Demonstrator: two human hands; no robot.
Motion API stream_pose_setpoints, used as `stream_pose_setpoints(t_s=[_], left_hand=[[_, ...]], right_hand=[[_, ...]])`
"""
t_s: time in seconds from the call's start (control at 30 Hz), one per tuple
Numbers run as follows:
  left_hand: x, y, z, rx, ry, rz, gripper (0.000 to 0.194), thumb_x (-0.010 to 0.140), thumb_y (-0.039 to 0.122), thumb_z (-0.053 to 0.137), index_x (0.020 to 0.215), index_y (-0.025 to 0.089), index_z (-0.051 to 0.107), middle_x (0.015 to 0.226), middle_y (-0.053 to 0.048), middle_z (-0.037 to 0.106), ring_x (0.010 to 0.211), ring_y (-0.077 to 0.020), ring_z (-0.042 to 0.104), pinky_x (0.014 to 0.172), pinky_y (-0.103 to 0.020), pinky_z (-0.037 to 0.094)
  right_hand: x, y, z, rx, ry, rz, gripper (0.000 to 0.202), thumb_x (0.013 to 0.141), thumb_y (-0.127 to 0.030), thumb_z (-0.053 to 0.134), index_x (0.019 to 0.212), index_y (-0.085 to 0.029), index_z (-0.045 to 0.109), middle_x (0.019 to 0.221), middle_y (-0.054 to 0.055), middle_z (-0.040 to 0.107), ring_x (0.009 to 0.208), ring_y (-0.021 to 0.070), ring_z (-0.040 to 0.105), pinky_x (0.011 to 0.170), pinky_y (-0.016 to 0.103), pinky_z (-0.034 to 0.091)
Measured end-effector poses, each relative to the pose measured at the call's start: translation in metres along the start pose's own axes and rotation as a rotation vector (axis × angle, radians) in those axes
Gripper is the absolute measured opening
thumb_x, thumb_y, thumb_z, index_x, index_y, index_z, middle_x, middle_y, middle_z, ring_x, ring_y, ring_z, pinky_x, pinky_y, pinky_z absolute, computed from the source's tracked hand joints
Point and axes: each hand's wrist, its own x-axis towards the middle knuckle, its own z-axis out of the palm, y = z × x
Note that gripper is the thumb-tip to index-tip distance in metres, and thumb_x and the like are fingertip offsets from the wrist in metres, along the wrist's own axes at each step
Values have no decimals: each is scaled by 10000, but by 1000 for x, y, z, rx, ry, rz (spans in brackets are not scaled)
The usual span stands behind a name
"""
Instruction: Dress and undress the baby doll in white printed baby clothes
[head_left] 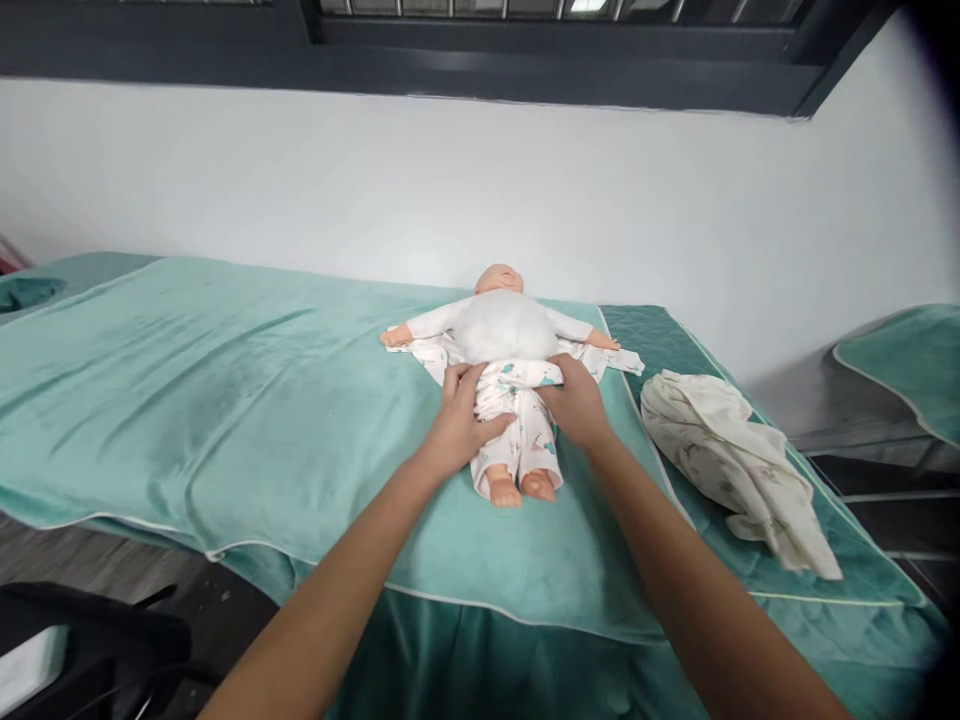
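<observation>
A baby doll (499, 325) lies on its back on the green bed cover, head toward the wall and feet toward me, arms spread wide. Its torso is white cloth. White printed pants (517, 400) cover its legs, with the bare feet showing at the hems. My left hand (463, 420) grips the pants at the waist on the left side, thumb across the front. At the right side of the waistband, my right hand (576, 402) holds the fabric between thumb and fingers. A printed baby shirt (433, 358) is spread beneath the doll's back and arms.
A crumpled cream printed cloth (724, 450) lies on the bed at the right. The green bed cover (225, 400) stretches left, against a white wall (300, 180). A black object (97, 640) stands on the floor at lower left. Another green-covered surface (907, 360) is far right.
</observation>
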Motion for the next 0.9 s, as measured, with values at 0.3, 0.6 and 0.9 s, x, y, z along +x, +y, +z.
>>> stream_pose_setpoints(t_s=[0.3, 0.6, 0.9], left_hand=[[31, -30, -1, 34, 78, 26, 620, 793, 397, 718, 1341, 233, 478, 1296, -80, 440, 1263, -246, 470, 1110, -383, 389], [23, -22, -7, 224, 113, 109, 195, 797, 218, 643, 988, 202, 606, 1052, -56, 559, 1062, -235, 511, 963, -373, 426], [-47, 2, -33, 94, -217, 60, 573, 764, 559, 722, 1190, 216, 549, 1237, -93, 534, 1188, -276, 469, 1006, -417, 422]], right_hand=[[13, -10, 8, -72, -69, 60, 185, 871, -405, 567, 875, -223, 596, 887, 38, 693, 853, 230, 601, 701, 298, 395], [-63, -39, -19, 73, -265, 100, 271, 897, -494, 558, 972, -234, 577, 840, 13, 654, 799, 209, 592, 670, 293, 412], [-50, -31, -9, 123, -134, -35, 128, 801, -205, 537, 923, -226, 570, 969, 51, 607, 944, 226, 564, 841, 335, 445]])
